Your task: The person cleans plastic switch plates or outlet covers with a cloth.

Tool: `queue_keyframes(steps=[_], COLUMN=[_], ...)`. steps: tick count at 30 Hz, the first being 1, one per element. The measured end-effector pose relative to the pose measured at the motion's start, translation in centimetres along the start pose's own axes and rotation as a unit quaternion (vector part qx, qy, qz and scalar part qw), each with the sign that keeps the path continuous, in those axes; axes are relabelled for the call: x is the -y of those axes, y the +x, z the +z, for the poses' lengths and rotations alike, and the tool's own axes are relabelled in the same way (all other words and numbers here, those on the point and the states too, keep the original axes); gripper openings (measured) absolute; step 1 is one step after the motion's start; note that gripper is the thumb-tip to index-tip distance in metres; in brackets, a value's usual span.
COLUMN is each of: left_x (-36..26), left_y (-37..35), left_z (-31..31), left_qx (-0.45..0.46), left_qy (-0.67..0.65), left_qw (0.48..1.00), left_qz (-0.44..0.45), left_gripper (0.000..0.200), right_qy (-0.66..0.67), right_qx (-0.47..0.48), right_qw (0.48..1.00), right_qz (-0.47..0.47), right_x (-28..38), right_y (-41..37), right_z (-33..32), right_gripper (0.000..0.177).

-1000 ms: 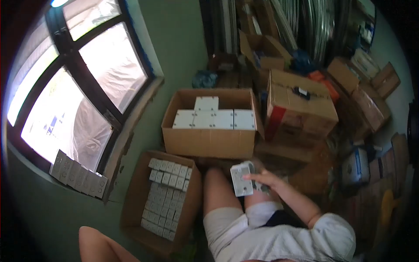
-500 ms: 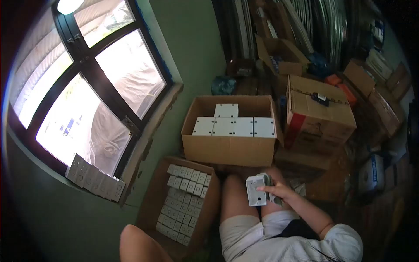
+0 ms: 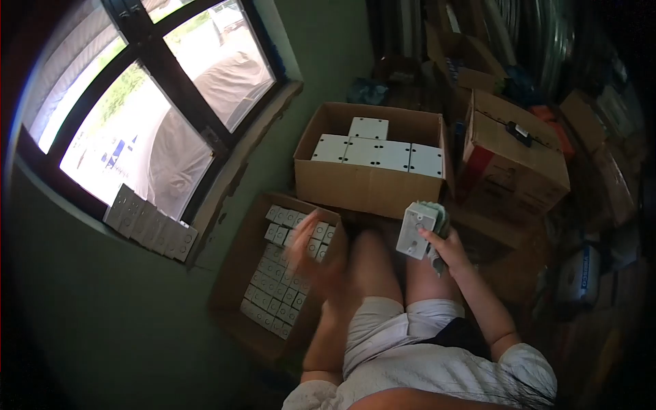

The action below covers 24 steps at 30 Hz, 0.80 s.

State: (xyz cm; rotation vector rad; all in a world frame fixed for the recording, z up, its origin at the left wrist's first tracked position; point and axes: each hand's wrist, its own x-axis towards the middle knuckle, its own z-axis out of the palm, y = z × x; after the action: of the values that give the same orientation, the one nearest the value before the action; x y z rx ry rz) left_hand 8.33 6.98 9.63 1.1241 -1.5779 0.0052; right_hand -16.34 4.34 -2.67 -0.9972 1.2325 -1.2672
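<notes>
My right hand (image 3: 444, 251) is closed on a white plastic electrical back box (image 3: 417, 231), its open hollow side towards me. A crumpled greyish-green cloth (image 3: 441, 222) is in the same hand, behind the box. Over the right part of a carton (image 3: 229, 290) on the left is my left hand (image 3: 304, 246), smeared by motion, so its grip does not show. Rows of small white boxes (image 3: 277, 283) with round knockouts fill that carton. A second carton (image 3: 369, 191), in front of me, holds white boxes (image 3: 376, 154) lying face up.
Several white boxes (image 3: 150, 225) lean in a row on the window sill. A closed carton (image 3: 516, 154) stands at the right, with an open carton (image 3: 471, 58) behind it. Further right is a white package with blue print (image 3: 581, 273).
My left hand has come into view over the left carton. My right hand still holds the white back box and cloth, now slightly higher in the picture. The view has shifted.
</notes>
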Motion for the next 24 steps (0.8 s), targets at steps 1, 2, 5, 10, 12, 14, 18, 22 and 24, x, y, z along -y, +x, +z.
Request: queue_keyframes(steps=[1, 2, 5, 10, 12, 14, 18, 22, 24], left_x=[3.2, 3.5, 4.4, 5.5, 5.7, 4.4, 5.2, 5.3, 4.6], left_y=[-1.4, -2.3, -4.2, -3.6, -2.7, -0.2, 2.8, 3.2, 2.4], left_z=[4.9, 6.9, 11.6, 15.8, 15.2, 15.2, 15.6, 15.8, 15.2], left_qx=[0.04, 0.132, 0.211, 0.273, 0.31, 0.372, 0.367, 0.307, 0.319], left_qy=[-0.111, -0.217, -0.432, -0.505, -0.407, -0.218, -0.273, -0.355, -0.293], left_qw=[0.993, 0.962, 0.835, 0.745, 0.794, 0.857, 0.878, 0.88, 0.894], left_qz=[-0.018, -0.095, -0.267, -0.34, -0.329, -0.282, -0.141, -0.076, -0.116], left_gripper=[0.052, 0.053, 0.049, 0.05, 0.049, 0.05, 0.041, 0.051, 0.055], right_qy=[0.002, -0.007, -0.07, -0.236, -0.265, -0.376, -0.455, -0.476, -0.477], right_qx=[0.007, 0.014, 0.07, -0.033, -0.047, -0.135, -0.113, -0.058, -0.016], right_qw=[1.0, 1.0, 0.995, 0.941, 0.945, 0.879, 0.796, 0.742, 0.783], right_qz=[0.001, -0.019, -0.003, -0.242, -0.185, -0.259, -0.382, -0.469, -0.399], right_x=[0.6, 1.1, 2.5, -0.1, 1.0, 2.6, 7.1, 9.1, 9.6], right_y=[0.2, 0.2, 0.1, 3.1, 3.3, 4.5, 5.8, 5.6, 4.6], right_z=[0.2, 0.4, 0.5, 0.9, 1.2, 1.0, 1.3, 0.6, 0.2], right_gripper=[0.05, 0.048, 0.046, 0.039, 0.033, 0.04, 0.057, 0.072, 0.08])
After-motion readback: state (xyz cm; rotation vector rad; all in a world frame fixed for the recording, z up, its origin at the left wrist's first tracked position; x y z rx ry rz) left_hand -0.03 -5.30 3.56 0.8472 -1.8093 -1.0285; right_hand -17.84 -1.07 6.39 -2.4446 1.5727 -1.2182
